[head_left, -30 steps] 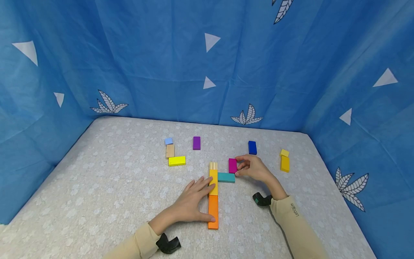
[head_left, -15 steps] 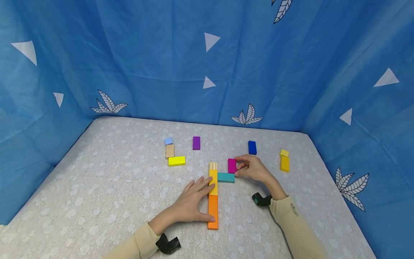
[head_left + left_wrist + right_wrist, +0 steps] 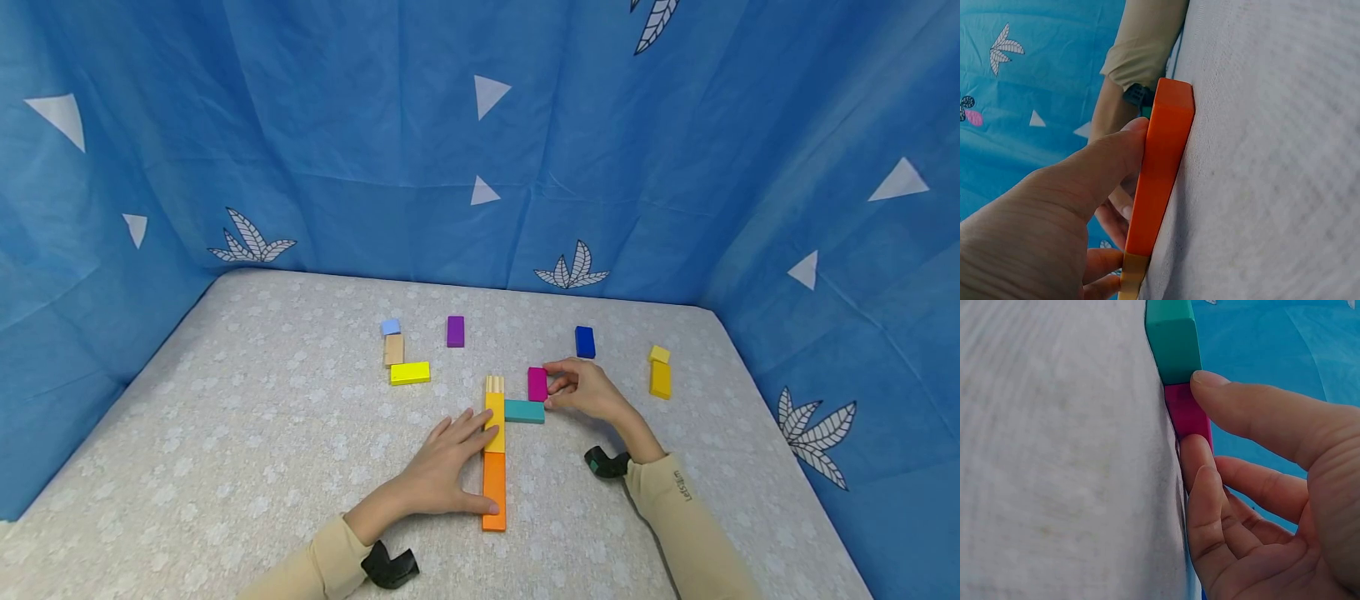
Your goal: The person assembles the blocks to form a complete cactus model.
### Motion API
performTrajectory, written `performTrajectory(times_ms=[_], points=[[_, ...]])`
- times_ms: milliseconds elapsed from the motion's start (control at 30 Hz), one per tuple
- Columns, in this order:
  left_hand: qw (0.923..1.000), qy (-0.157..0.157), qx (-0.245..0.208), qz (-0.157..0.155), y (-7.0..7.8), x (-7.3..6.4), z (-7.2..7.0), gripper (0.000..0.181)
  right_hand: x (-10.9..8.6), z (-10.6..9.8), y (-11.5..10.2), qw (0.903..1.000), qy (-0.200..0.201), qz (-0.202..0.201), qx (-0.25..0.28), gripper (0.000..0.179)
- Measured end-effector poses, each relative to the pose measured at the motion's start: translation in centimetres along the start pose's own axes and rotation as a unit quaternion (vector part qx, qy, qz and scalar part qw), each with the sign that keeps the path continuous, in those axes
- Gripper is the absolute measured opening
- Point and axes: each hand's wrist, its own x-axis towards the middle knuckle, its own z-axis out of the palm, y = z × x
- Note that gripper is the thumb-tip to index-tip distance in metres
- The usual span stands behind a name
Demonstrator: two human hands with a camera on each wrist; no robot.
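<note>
My left hand (image 3: 442,471) lies over a row of blocks, fingertips on the yellow-orange block (image 3: 496,408) and thumb on the long orange block (image 3: 494,483). In the left wrist view the orange block (image 3: 1163,162) stands end to end with the yellow-orange one. A ribbed cream block (image 3: 495,383) tops the row. The teal block (image 3: 523,412) sticks out to the right from it. With thumb and curled fingers, my right hand (image 3: 588,390) holds the magenta block (image 3: 537,384) at its right side. In the right wrist view the magenta block (image 3: 1186,411) meets the teal block (image 3: 1174,350).
A purple block (image 3: 455,332) and a dark blue block (image 3: 585,342) lie farther back. Light blue (image 3: 391,327), wooden (image 3: 393,351) and bright yellow (image 3: 410,373) blocks sit at left. Two yellow blocks (image 3: 660,379) lie at right. Blue curtain (image 3: 420,150) surrounds the table.
The magenta block has shifted very slightly left along the teal block, with my right hand following. My left hand has stayed in place.
</note>
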Motion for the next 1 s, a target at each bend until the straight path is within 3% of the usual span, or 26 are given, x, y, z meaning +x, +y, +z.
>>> performTrajectory(times_ms=[133, 400, 733, 1000], points=[[1.0000, 0.001, -0.001, 0.002, 0.1, 0.0, -0.1, 0.099, 0.1, 0.0, 0.3, 1.0000, -0.001, -0.005, -0.002, 0.058], [0.9999, 0.006, -0.004, 0.014, 0.1, 0.0, -0.1, 0.099, 1.5, 0.3, 4.0, 0.9999, 0.009, -0.005, -0.005, 0.061], [1.0000, -0.001, -0.004, 0.006, 0.1, -0.1, -0.2, 0.100, 1.5, 0.5, 3.6, 0.9998, 0.012, 0.001, -0.014, 0.060], [1.0000, 0.000, -0.002, 0.005, 0.1, -0.1, -0.1, 0.100, 0.7, 0.3, 1.6, 0.9999, 0.000, -0.014, -0.010, 0.057]])
